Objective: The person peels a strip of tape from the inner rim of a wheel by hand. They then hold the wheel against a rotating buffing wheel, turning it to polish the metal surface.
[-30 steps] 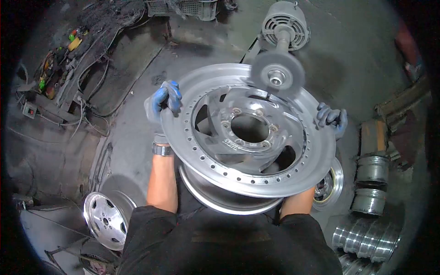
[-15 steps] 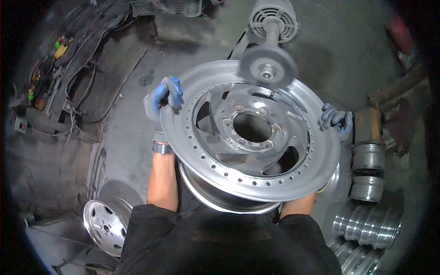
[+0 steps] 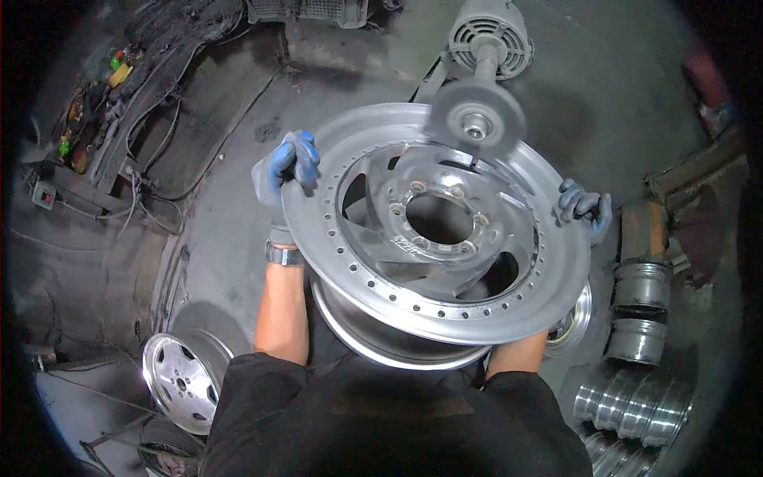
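Note:
A large silver wheel rim [image 3: 350, 274] with slotted spokes and a ring of small holes is held up in front of me. My left hand [image 3: 292, 165], in a grey and blue glove, is closed around its left edge. On the right edge, my right hand [image 3: 584, 208], gloved the same way, has its fingers curled over the rim. A round buffing wheel [image 3: 497, 111], blurred as if spinning, overlaps the rim's upper right part. It sits on the shaft of a grey motor [image 3: 491, 33]. Whether the disc touches the metal cannot be made out.
A polished wheel [image 3: 179, 381] leans at the lower left. Metal rim barrels [image 3: 636, 401] are stacked at the right. Cables and a switch box [image 3: 44, 195] are at the left. A dark crate [image 3: 318, 9] stands at the top.
The rim has turned slightly and its lower edge sits a little higher. The view has shifted, so the motor and buffing wheel appear further right. Both hands keep their hold.

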`<state>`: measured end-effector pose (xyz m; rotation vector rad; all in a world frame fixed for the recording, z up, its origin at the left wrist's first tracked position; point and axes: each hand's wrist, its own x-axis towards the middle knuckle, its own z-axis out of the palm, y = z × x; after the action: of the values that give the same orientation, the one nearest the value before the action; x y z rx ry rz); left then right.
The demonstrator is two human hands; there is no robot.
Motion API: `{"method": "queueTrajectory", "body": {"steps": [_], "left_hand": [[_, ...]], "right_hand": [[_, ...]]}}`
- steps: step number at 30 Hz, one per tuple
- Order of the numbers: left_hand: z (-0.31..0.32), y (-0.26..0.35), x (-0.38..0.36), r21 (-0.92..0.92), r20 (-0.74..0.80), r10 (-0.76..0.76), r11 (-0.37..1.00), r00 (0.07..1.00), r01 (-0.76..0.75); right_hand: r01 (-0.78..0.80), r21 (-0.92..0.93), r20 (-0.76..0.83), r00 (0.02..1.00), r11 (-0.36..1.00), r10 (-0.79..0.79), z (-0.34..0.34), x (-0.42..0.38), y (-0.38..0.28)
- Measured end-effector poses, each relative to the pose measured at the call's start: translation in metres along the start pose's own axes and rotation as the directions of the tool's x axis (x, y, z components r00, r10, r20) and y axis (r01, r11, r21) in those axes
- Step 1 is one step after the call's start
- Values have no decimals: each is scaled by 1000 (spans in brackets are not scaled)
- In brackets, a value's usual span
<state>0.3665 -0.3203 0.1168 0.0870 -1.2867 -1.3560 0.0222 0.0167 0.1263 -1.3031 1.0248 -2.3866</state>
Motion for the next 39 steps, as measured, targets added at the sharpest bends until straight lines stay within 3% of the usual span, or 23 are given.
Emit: {"method": "queueTrajectory", "body": {"steps": [4,10,12,22,30,34,39], "left_hand": [[1,6,-5,76,-19,81,994,997,-80],[3,12,-7,46,9,56,997,998,-56],[2,6,-5,42,10,117,992,993,-117],[2,10,-9,67,15,105,992,994,-106],[6,18,-12,99,-1,71,993,997,-71],[5,20,-13,130,31,128,983,991,-131],[2,16,-10,60,31,96,993,995,-98]], "right_hand": [[4,40,10,1000,999,-4,-5,2,7],[4,57,17,1000,998,-5,-14,2,8],[1,52,21,1000,999,-2,-14,1,8],[-1,86,40,999,996,-2,-19,5,11],[2,57,-35,999,998,0,-17,2,11],[15,62,-48,999,998,-12,-20,4,16],[-1,71,39,999,997,-2,-16,4,10]]}}
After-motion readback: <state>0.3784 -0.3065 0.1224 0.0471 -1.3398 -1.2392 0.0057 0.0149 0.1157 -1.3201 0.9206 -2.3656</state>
